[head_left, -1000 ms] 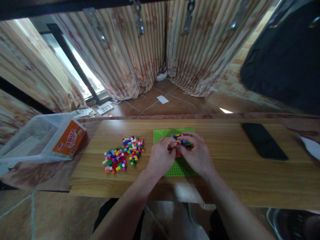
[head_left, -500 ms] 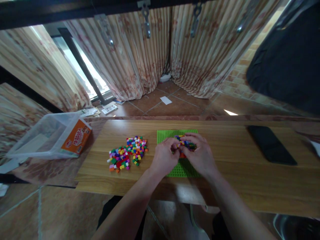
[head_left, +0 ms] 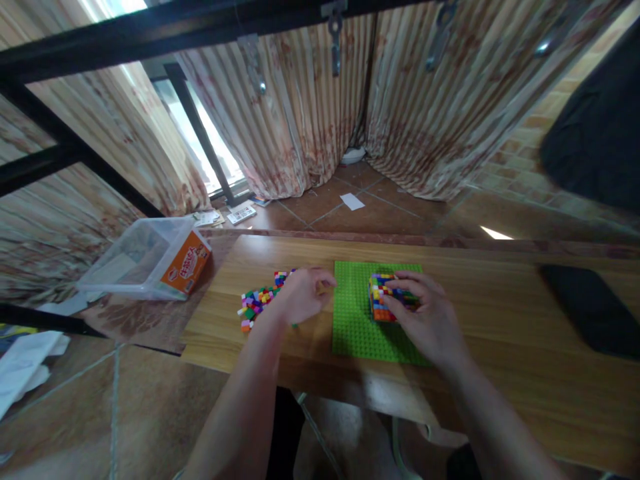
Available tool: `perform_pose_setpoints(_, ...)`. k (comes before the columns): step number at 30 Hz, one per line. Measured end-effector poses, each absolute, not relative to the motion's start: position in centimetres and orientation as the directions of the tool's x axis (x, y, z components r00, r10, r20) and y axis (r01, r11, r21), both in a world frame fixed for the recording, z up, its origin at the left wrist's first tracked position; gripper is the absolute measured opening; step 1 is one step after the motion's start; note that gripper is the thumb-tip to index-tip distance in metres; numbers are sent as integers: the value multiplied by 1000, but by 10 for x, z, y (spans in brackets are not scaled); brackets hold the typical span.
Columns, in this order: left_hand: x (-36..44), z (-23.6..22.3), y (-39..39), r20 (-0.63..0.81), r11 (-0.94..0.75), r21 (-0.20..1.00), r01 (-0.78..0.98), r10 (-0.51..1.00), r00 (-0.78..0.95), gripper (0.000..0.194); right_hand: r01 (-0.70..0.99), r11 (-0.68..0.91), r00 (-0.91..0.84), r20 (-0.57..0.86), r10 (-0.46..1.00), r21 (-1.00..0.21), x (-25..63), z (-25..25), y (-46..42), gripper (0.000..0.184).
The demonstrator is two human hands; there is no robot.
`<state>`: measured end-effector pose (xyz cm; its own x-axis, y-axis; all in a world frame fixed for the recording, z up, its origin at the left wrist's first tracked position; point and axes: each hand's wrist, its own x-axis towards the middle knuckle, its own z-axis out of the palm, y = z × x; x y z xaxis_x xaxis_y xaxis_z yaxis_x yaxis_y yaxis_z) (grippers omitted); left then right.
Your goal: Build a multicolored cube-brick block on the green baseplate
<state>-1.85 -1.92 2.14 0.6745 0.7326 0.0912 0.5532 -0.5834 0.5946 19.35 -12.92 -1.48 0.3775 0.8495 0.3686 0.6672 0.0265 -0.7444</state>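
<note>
A green baseplate (head_left: 360, 327) lies on the wooden table (head_left: 500, 347). A multicoloured brick block (head_left: 384, 293) stands on its far right part. My right hand (head_left: 425, 317) is closed around that block from the right and near side. A pile of small coloured bricks (head_left: 257, 303) lies left of the plate. My left hand (head_left: 303, 293) rests over the pile's right edge with its fingers curled, pinching something small that I cannot make out.
A clear plastic bin (head_left: 135, 257) with an orange box (head_left: 187, 263) stands at the table's left end. A black phone (head_left: 587, 307) lies at the right. Curtains hang behind, with papers on the tiled floor. A dark garment hangs at the upper right.
My left hand left the brick block and moved left to the loose brick pile. My right hand stayed on the block. The camera view shifted left.
</note>
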Motion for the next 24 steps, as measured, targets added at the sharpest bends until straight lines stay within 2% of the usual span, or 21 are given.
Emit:
perform_pose_setpoints(8, -40, 13, -10, 30, -616, 467, 635, 728, 685, 26, 665, 18, 385, 362, 849, -747, 195, -16, -129, 18)
perform_pose_setpoints(15, -40, 15, -8, 17, -618, 428, 660, 735, 678, 25, 660, 25, 394, 374, 840, -751, 196, -17, -128, 18)
perform_pose_setpoints(18, -38, 18, -9, 45, -616, 467, 635, 734, 678, 20, 626, 24, 424, 366, 828, -779, 194, -14, -128, 18)
perform_pose_setpoints(24, -16, 22, -24, 102, -569, 658, 494, 717, 690, 17, 507, 30, 503, 323, 801, -862, 192, -7, -125, 19)
